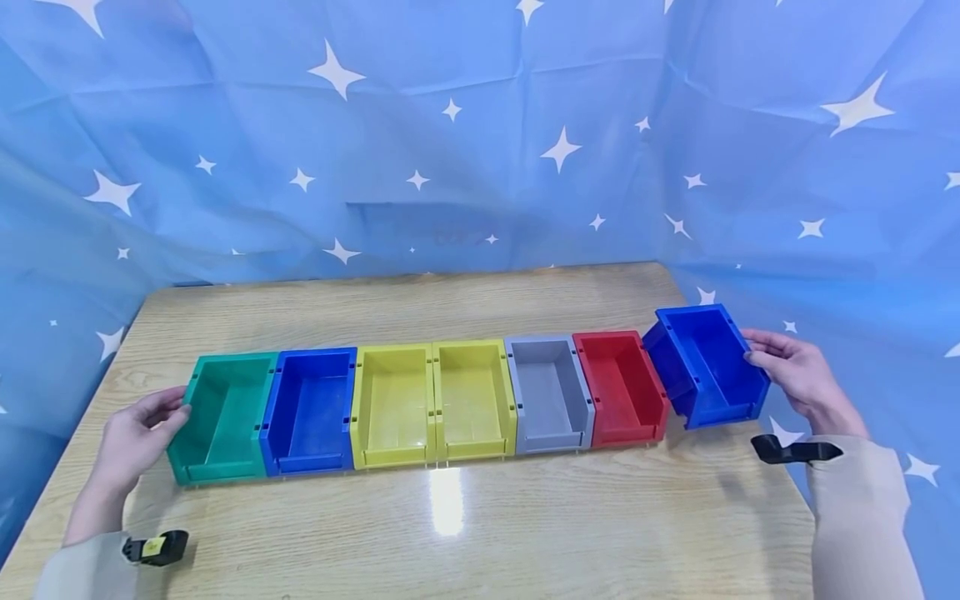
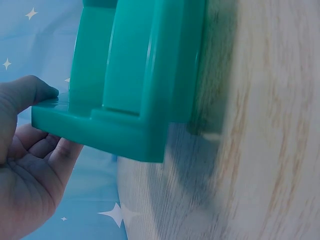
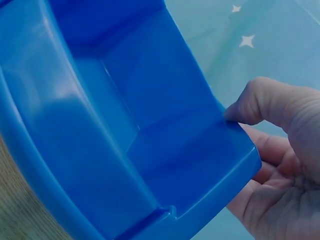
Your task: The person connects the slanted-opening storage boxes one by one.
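Note:
At the right end of a row of plastic bins, my right hand (image 1: 798,375) pinches the outer side wall of a blue bin (image 3: 165,110), thumb inside the rim and fingers outside. In the head view this blue bin (image 1: 708,367) is tilted, set off at an angle from the red bin (image 1: 621,390) beside it. My left hand (image 1: 138,437) grips the outer wall of the green bin (image 1: 225,417) at the left end; in the left wrist view the thumb lies over the edge of the green bin (image 2: 130,65), with fingers beneath.
Between the end bins, another blue bin (image 1: 313,412), two yellow bins (image 1: 395,404) and a grey bin (image 1: 550,392) stand side by side on the wooden table (image 1: 525,533). A blue star-patterned cloth (image 1: 465,125) hangs behind the table and along its sides.

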Available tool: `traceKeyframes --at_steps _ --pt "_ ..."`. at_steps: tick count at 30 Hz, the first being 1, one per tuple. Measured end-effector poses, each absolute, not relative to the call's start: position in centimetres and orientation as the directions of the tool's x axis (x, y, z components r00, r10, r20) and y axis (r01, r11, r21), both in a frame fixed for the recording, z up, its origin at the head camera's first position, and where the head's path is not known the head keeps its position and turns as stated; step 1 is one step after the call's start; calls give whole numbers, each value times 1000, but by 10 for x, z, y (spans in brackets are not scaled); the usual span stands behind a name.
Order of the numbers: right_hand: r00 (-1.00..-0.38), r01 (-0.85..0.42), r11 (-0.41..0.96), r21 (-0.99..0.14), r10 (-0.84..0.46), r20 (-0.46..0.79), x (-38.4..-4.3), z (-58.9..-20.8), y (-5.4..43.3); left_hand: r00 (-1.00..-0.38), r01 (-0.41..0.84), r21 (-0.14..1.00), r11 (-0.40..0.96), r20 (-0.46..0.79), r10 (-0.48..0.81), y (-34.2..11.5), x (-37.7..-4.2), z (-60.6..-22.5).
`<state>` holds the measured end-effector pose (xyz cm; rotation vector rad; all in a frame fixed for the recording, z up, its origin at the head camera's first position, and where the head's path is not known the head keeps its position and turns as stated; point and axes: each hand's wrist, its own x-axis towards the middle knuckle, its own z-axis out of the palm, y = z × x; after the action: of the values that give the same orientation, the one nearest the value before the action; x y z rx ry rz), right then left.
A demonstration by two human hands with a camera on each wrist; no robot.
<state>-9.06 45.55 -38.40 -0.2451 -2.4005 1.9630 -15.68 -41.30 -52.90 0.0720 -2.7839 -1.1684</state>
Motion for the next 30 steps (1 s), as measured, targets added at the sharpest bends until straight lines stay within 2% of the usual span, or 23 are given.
traceKeyframes --at_steps 7,17,26,30 --pt "-983 126 109 -986 151 -109 -89 -387 457 -992 13 708 706 99 -81 -412 -156 -529" --pt "-979 159 121 -980 150 -141 -92 -384 454 -997 2 756 654 55 -61 -385 -141 -484" --pt "-967 215 113 -970 167 -195 -92 -387 458 -992 14 721 693 97 -81 -409 -155 -522" --pt "-962 227 125 -966 185 -203 -94 -386 457 -994 7 753 658 77 -77 -398 -149 -504"
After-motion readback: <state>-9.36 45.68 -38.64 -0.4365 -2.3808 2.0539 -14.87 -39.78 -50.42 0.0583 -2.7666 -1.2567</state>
